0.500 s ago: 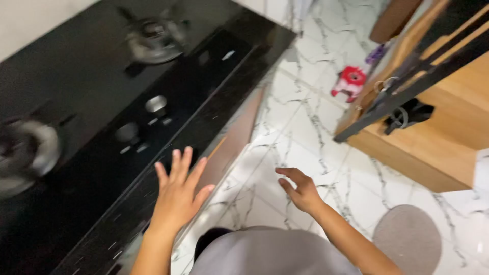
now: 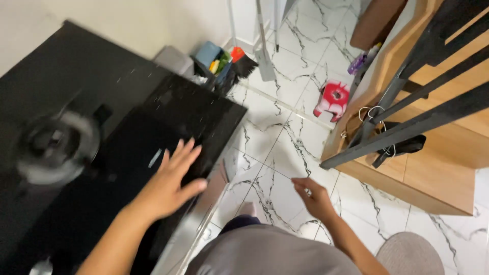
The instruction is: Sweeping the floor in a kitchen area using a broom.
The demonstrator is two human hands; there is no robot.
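- Head view: the left hand (image 2: 170,186) is hovering over the front right corner of the glossy black glass hob worktop (image 2: 102,153), fingers spread wide and flat, holding nothing; whether the palm is touching the glass cannot be told.
- The worktop's right edge is lying just beside the fingertips, toward the floor, and its long axis is running from the near left to the far right corner.
- One round grey burner (image 2: 53,147) is sitting near the worktop's left edge, well apart from the left hand and blurred; a small pale mark (image 2: 155,158) on the glass is lying just to the left of the fingers.
- The right hand (image 2: 313,198) is hanging over the white marbled tile floor (image 2: 285,132), fingers loosely curled and narrow, gripping nothing that can be made out.
- The left hand is the nearer one to the worktop; the right is well apart from it.
- On the floor, one red plastic stool (image 2: 332,99) is standing near the wooden stair base (image 2: 433,173), whose black railing bars (image 2: 407,127) are slanting above it.
- One crate of cleaning things (image 2: 219,63) is standing beyond the worktop's far right corner.
- Two hands are showing, both the person's own.
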